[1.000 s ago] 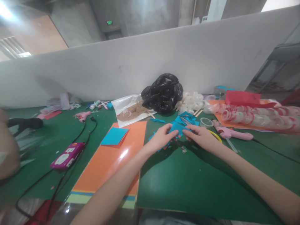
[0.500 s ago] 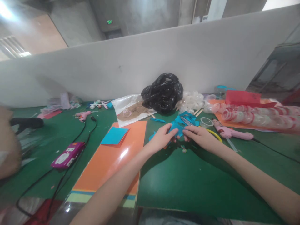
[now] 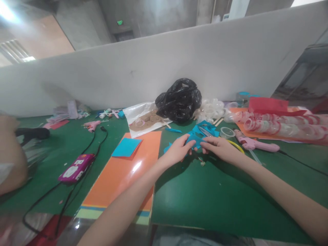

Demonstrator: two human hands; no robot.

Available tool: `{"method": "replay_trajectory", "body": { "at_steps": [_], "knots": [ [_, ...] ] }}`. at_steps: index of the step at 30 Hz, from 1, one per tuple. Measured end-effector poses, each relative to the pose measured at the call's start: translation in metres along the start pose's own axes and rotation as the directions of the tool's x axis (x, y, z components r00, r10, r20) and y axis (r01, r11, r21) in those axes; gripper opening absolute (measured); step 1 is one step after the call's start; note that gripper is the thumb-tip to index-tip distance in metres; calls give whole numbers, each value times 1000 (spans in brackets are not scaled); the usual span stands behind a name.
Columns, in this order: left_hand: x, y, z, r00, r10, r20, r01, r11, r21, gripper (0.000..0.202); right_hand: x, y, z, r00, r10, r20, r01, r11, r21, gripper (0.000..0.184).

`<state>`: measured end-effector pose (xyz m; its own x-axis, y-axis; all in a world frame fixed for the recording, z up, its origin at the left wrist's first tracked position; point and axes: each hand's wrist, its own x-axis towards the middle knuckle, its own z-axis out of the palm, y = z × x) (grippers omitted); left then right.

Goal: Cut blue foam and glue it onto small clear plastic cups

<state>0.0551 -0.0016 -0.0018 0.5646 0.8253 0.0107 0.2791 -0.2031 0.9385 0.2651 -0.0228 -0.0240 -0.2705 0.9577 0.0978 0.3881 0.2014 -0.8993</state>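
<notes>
Both my hands meet over a small blue paper piece (image 3: 195, 140) held just above the green table (image 3: 217, 194). My left hand (image 3: 176, 152) pinches its left side with thumb and fingers closed. My right hand (image 3: 217, 148) pinches its right side, fingers pressed together. More blue paper scraps (image 3: 206, 129) lie just behind the hands, and a blue strip (image 3: 173, 130) lies to their left.
A stack of orange sheets (image 3: 125, 174) with a blue square (image 3: 126, 147) lies left. A black bag (image 3: 180, 100), a plastic sheet with brown material (image 3: 145, 118), a pink glue gun (image 3: 256, 145), clear cups (image 3: 279, 124), a purple device (image 3: 75, 167) with cables, and another person's arm (image 3: 10, 153) surround me.
My hands stay together on the blue piece, with only slight finger shifts. The view has drifted a little.
</notes>
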Motion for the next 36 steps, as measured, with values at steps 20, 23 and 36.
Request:
{"method": "replay_trajectory", "body": {
  "at_steps": [20, 23, 36],
  "knots": [
    [-2, 0, -2, 1000, -4, 17, 3, 997, 73, 24, 0, 1, -4, 995, 28, 92, -30, 999, 18, 46],
    [-2, 0, -2, 1000, 13, 19, -15, 997, 69, 23, 0, 3, -4, 995, 44, 89, -44, 999, -1, 50],
    [-3, 2, -2, 1000, -3, 8, 2, 1000, 21, 21, -10, -30, 1, 999, -9, -49, 2, 991, -136, 41]
  ]
}}
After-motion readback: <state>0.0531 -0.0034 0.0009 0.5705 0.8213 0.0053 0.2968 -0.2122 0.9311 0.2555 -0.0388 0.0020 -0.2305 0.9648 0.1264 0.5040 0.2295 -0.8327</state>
